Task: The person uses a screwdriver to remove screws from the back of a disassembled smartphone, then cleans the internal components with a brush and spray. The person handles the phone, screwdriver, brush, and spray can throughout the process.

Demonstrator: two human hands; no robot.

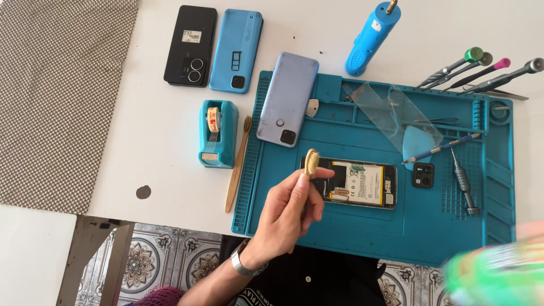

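Silver wristwatch [245,264], dark buttoned shirt [317,277].

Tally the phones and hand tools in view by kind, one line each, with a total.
Phones: 4, namely black phone, blue phone, lavender phone, opened phone
Wooden brushes: 2, namely brush in the left hand, brush by the tape dispenser
Screwdrivers in the top-right cluster: 4
Screwdriver on the mat: 1
Total: 11

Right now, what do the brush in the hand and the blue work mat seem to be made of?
Brush: probably bamboo or wood, matt tan, with pale bristles; held in the left hand. Work mat: looks like silicone or rubber, matt teal, with moulded compartments and ridges.
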